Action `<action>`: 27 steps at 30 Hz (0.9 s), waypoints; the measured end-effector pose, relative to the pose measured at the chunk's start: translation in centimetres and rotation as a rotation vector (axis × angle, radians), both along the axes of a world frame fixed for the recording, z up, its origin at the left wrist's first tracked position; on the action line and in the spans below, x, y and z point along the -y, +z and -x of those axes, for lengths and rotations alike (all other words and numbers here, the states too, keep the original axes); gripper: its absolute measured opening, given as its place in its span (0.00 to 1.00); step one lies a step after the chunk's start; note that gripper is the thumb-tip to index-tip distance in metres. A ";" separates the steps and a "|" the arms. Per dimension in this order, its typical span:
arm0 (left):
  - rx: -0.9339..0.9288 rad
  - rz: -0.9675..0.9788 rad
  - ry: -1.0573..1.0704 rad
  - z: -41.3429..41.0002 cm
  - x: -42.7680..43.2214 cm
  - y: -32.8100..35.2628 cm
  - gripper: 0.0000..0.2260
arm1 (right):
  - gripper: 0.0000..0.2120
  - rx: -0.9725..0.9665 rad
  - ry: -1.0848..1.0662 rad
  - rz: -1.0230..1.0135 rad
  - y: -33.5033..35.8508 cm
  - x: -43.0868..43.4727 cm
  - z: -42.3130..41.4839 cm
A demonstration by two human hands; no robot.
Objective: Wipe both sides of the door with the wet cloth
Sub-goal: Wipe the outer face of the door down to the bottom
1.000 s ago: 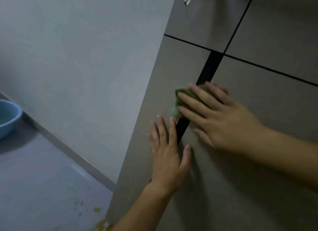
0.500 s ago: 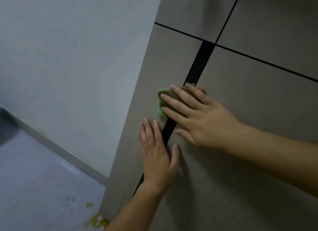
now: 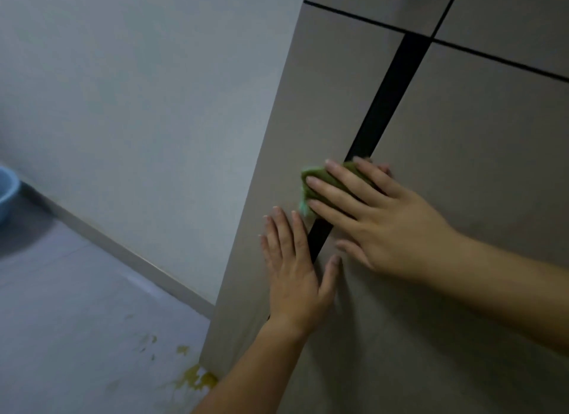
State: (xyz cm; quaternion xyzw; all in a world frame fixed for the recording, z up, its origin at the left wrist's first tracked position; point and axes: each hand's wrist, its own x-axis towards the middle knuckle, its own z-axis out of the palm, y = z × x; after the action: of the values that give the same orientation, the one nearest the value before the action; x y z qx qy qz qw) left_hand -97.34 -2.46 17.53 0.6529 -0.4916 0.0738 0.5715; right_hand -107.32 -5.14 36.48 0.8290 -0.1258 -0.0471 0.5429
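One grey door point(image 3: 468, 173), white wall point(image 3: 154, 105), stained floor point(image 3: 77, 321)

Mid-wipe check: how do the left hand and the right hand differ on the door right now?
The right hand presses the green cloth against the door; the left hand lies bare on it. The right hand sits higher, the left hand just below. The right hand's fingers point across the black stripe; the left hand's run along it. Both lie flat, fingers straight.

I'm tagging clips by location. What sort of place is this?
Likely an indoor room or hallway of a home: a panelled door beside a plain wall, a floor with skirting, and a blue basin on it.
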 end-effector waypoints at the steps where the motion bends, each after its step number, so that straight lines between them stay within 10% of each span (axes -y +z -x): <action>1: 0.004 0.001 -0.004 -0.1 0.0 -0.1 0.39 | 0.32 -0.005 0.002 0.003 -0.4 -0.1 1.5; 9: -0.015 0.011 0.002 -0.4 0.5 -0.3 0.37 | 0.32 0.082 0.031 0.028 -0.2 0.8 -4.5; 14: -0.074 0.043 0.041 0.0 0.4 0.1 0.34 | 0.31 0.190 0.035 0.003 -4.1 -0.1 5.7; 22: 0.134 0.110 -0.028 3.9 0.2 4.4 0.34 | 0.33 0.775 -0.034 0.162 1.2 0.8 10.2; 27: 0.196 0.038 -0.014 4.7 -0.4 4.9 0.35 | 0.32 0.447 -0.001 0.066 -5.0 -0.9 14.2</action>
State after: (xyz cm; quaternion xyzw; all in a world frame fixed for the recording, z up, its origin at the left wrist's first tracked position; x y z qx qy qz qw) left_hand -102.01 -2.09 22.45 0.6282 -0.5481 0.1426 0.5335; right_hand -121.51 -4.24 31.48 0.8005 -0.2447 0.1416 0.5284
